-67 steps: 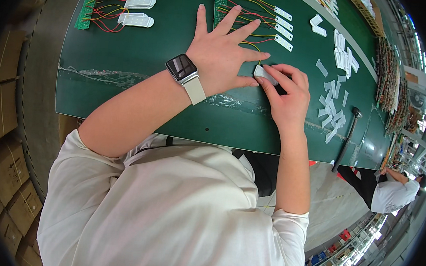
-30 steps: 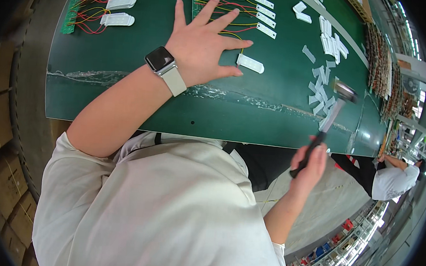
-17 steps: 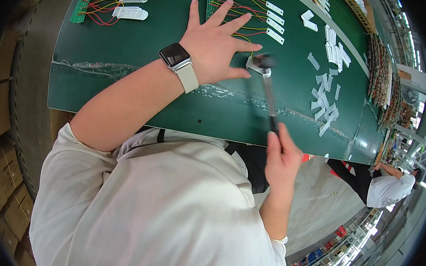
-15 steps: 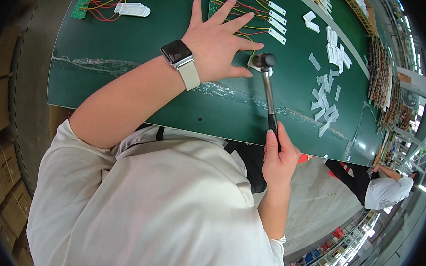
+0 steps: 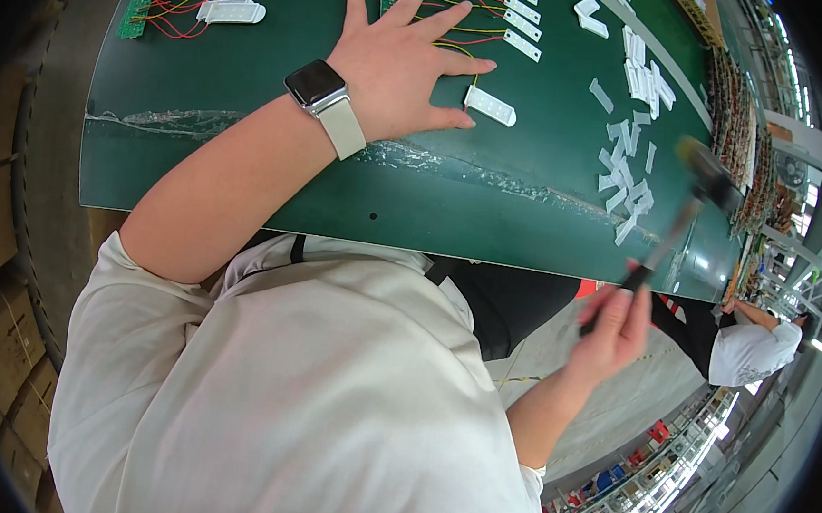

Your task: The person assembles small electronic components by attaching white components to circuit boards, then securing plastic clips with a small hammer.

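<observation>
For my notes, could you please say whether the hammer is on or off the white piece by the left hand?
Off: the right hand holds the hammer away to the right, and the white piece lies uncovered.

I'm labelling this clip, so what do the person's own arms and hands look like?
The left hand and right hand are ungloved. The left arm wears a silver watch with a square dark face and pale band. Sleeves are short and off-white.

A white, oblong module (image 5: 490,106) lies flat in the upper centre, its right end slanting downward. The black-gripped hammer (image 5: 671,239) tilts at right, blurred head uppermost.
</observation>
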`<state>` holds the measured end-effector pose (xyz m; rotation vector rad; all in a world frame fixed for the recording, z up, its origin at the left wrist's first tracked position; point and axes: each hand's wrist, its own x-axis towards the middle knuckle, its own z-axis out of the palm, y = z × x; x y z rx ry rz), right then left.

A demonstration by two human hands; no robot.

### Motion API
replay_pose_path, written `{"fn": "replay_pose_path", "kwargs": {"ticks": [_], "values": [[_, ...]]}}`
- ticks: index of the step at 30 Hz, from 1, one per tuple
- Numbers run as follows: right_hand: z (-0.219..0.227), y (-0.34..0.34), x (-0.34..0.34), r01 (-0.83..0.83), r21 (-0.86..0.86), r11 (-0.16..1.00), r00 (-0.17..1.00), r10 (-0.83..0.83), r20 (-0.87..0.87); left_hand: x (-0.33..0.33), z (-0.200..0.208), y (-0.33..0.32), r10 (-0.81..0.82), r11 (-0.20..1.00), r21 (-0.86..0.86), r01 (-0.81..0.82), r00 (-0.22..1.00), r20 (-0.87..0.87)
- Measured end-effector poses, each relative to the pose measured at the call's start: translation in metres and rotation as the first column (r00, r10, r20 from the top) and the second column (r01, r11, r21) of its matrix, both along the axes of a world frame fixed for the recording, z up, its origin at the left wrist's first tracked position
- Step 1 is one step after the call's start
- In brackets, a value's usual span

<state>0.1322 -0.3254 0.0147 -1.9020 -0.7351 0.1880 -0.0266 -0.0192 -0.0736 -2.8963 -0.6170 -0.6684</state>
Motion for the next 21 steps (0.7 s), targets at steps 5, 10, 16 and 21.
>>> {"fn": "replay_pose_path", "kwargs": {"ticks": [5, 10, 16, 21], "values": [[-0.001, -0.046, 0.09, 0.324, -0.097, 0.941, 0.927, -0.295, 0.231, 0.003, 0.036, 0.003, -0.04, 0.948, -0.319, -0.024, 0.98, -0.193], [-0.035, -0.084, 0.18, 0.526, -0.498, 0.69, 0.848, -0.379, 0.372, 0.006, 0.05, 0.002, -0.023, 0.919, -0.393, 0.007, 0.999, -0.035], [-0.061, -0.068, 0.185, 0.571, -0.541, 0.618, 0.745, -0.113, 0.657, 0.007, 0.027, 0.031, 0.006, 0.905, -0.409, 0.117, 0.958, 0.286], [-0.042, -0.004, 0.154, 0.362, -0.454, 0.814, 0.765, 0.019, 0.643, 0.006, 0.013, 0.038, 0.071, 0.943, -0.332, 0.032, 0.954, 0.293]]}}
